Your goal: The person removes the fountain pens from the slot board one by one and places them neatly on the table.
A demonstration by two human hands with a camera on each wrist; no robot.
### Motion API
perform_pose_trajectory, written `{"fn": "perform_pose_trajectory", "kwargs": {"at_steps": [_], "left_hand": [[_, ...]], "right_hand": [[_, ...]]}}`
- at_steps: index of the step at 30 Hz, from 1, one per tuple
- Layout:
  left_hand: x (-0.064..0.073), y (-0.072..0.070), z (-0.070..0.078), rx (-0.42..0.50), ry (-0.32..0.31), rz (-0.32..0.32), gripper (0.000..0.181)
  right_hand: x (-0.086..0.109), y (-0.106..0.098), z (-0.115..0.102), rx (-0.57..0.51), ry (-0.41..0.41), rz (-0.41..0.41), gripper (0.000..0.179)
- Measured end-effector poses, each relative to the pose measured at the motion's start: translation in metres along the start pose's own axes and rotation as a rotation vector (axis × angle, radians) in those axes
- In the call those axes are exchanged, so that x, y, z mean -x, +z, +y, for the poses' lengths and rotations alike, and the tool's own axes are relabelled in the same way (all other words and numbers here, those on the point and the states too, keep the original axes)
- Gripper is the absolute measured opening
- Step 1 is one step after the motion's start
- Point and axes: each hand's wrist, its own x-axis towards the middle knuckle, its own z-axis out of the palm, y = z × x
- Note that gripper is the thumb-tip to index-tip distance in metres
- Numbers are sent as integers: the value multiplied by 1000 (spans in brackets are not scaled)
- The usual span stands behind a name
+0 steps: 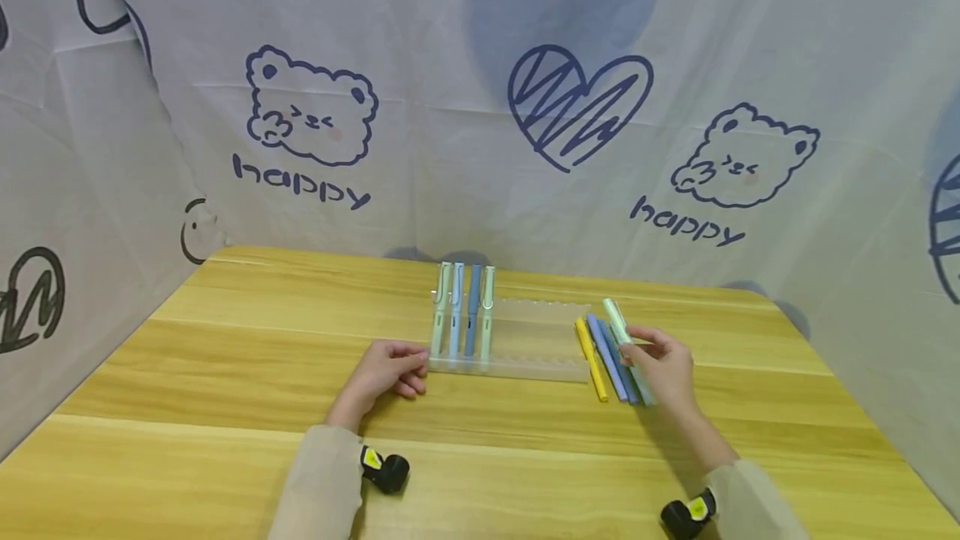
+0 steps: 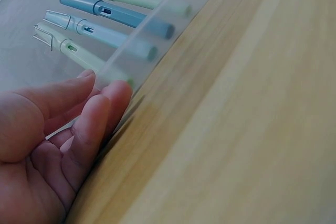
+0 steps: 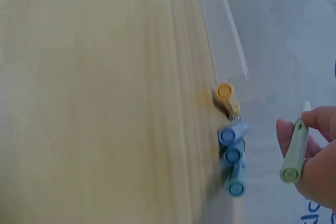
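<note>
One slim, pale green pen (image 3: 297, 149)

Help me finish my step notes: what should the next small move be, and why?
I'd probably bring the pale green pen to the rack, beside the four pens there: the right hand holds it, and the rack's right part shows free space.

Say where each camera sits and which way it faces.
Head: worn there, facing forward and down at the clear pen rack; left hand, right hand and sleeves show.
Left wrist: worn there, facing four racked pens; left hand shows.
Right wrist: worn there, facing tabletop and loose pens; right hand shows, holding a pale green pen.
Shared: head and right wrist both show the yellow pen.
</note>
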Motion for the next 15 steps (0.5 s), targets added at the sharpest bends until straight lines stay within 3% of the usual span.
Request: {"fn": "perform_pose_trajectory", "kwargs": {"at_steps": [15], "left_hand": [[0, -1, 0, -10, -8, 10, 30]], "right_hand": [[-17, -18, 14, -37, 166, 78, 23]]}}
